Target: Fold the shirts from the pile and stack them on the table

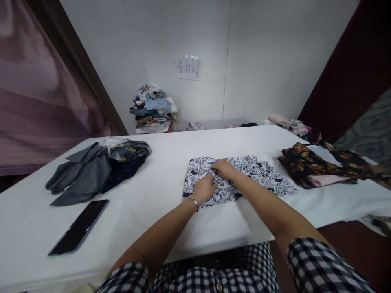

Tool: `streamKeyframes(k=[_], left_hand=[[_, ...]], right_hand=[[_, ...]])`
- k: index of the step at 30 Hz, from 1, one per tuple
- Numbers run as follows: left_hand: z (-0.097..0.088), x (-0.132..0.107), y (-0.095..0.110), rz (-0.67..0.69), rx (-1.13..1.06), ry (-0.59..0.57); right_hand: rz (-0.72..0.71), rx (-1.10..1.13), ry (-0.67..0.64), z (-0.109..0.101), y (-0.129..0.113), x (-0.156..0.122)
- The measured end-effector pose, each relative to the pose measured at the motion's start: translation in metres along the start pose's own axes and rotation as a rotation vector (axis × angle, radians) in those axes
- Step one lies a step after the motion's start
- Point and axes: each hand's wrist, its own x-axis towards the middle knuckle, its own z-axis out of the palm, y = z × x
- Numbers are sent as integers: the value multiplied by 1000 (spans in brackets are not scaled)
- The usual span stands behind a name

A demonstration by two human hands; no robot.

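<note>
A white shirt with black lettering print (259,173) lies partly folded on the white-covered table, in front of my body. My left hand (206,189), a bracelet at its wrist, has its fingers curled and closed on the fabric near the shirt's left half. Just above and to the right, my right hand (224,169) pinches the cloth as well. Both hands are close together; their fingertips are partly hidden in the creases. The shirt's right end spreads out in loose wrinkles.
On the white tabletop (165,162), grey and dark clothes (91,167) lie heaped at left, near a black phone (79,228). Dark floral garments (320,167) rest at right. Behind stand a clothes stack (155,108), more clothes (287,124) and a wall with a paper sign (188,68).
</note>
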Motion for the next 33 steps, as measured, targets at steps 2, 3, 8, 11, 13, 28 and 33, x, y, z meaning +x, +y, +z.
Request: streamKeyframes(k=[2, 3, 8, 11, 13, 28, 33], left_hand=[[-1, 0, 1, -20, -75, 15], [-2, 0, 1, -29, -107, 23], [-10, 9, 8, -108, -312, 0], [-12, 22, 24, -136, -481, -22], [-11, 30, 37, -129, -569, -6], [-25, 6, -67, -243, -178, 316], [-33, 23, -88, -470, -385, 206]], right_hand=[[-4, -99, -15, -6, -1, 0], [-14, -163, -6, -10, 0, -1], [-52, -314, 88, -27, 11, -23], [-36, -195, 89, -21, 23, -40], [33, -35, 125, -15, 31, -51], [166, 628, 389, 10, -56, -76], [488, 900, 230, 30, -64, -51]])
